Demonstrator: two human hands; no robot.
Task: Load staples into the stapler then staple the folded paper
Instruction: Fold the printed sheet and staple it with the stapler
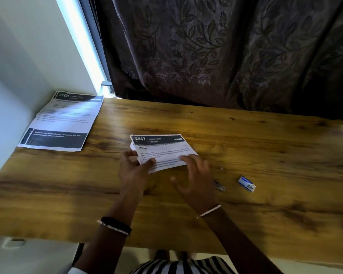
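A folded printed paper (162, 150) with a dark header lies at the middle of the wooden table (265, 155). My left hand (135, 167) pinches its near left corner between thumb and fingers. My right hand (194, 177) hovers over the paper's near right edge with fingers spread, holding nothing. Just right of that hand, a small metal stapler (219, 186) lies on the table, partly hidden behind the hand. Further right sits a small blue and white staple box (247, 183).
A flat stack of printed sheets (61, 120) lies at the table's far left corner against the white wall. A dark patterned curtain (226, 52) hangs behind the table's far edge. The near table edge runs just in front of my striped clothing.
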